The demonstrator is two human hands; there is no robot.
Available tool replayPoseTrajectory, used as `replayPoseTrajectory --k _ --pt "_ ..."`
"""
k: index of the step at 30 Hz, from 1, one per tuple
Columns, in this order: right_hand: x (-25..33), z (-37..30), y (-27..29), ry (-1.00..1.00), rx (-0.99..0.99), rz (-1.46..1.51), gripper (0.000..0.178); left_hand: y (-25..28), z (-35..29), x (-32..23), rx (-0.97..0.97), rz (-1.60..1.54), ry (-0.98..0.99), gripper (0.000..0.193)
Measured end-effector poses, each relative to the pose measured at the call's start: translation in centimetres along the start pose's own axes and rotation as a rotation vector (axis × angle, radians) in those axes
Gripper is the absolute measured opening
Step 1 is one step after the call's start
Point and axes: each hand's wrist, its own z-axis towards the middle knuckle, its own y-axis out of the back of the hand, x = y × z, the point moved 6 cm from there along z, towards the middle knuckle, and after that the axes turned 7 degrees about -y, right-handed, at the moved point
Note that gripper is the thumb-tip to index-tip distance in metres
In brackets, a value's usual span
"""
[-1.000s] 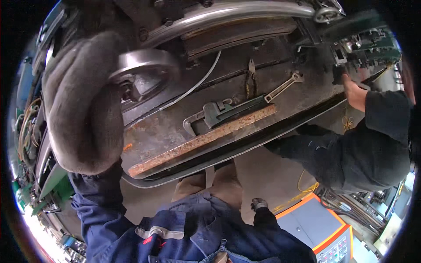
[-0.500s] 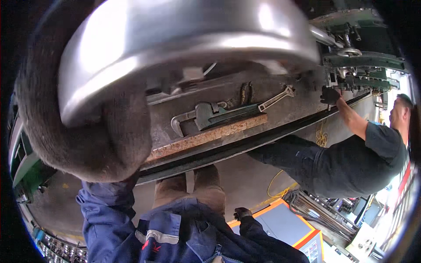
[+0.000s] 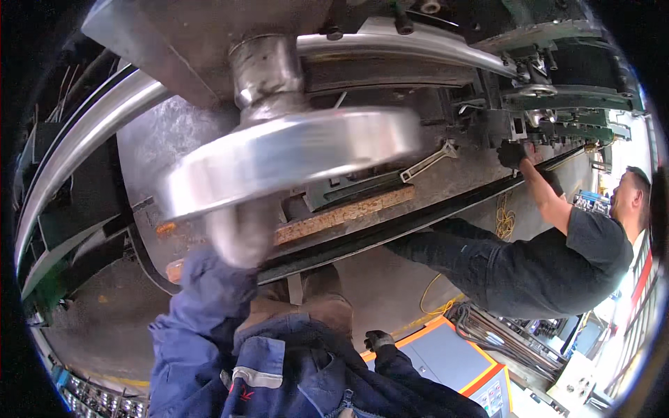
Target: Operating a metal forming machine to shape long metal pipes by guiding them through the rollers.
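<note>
A shiny metal handwheel (image 3: 293, 157) fills the upper middle, on a short thick shaft below a grey machine block; its rim is smeared by motion. My left hand (image 3: 240, 233), in a pale work glove, reaches up to the wheel's lower rim and closes on it; the wheel hides the fingertips. Low beside my body hangs my right hand (image 3: 378, 340) in a dark glove, its fingers loosely bent and apart, holding nothing. Beyond the wheel lie a green pipe wrench (image 3: 359, 191) and an adjustable wrench (image 3: 431, 161), behind a rusty bar (image 3: 348, 212).
A co-worker (image 3: 550, 258) in dark clothes stands at the right, one gloved hand on the machine. A long black rail (image 3: 390, 233) crosses in front of me. Below right stands a grey and orange cabinet (image 3: 439, 355). A yellow cable (image 3: 435, 299) lies on the floor.
The handwheel now appears smaller and lower, with its shaft and the machine block in view. My left hand has shifted from the left side of the rim to below it.
</note>
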Motion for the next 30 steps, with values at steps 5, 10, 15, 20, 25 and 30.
replayPoseTrajectory --k 5,10,15,20,25,30 --pt "1.0 -0.6 1.1 0.007 0.04 0.022 0.026 -12.8 4.4 0.3 0.408 0.469 -0.323 0.05" --pt "0.5 -3.0 3.6 0.078 0.035 0.108 0.03 -19.8 14.8 1.4 -0.045 0.713 -0.451 0.038" --pt "-0.9 -3.2 5.1 0.027 0.024 0.149 0.031 -23.1 19.4 2.6 0.152 0.77 -0.45 0.036" --pt "0.9 -4.0 7.2 0.022 0.029 0.137 0.032 -25.3 22.7 4.7 0.504 0.779 -0.353 0.039" --pt "3.3 -4.4 8.7 0.049 0.019 0.087 0.03 -26.4 23.4 6.5 0.349 0.781 -0.337 0.036" --pt "3.6 -4.7 7.6 0.088 0.024 0.157 0.031 -26.8 21.9 4.3 0.287 0.911 -0.399 0.035"
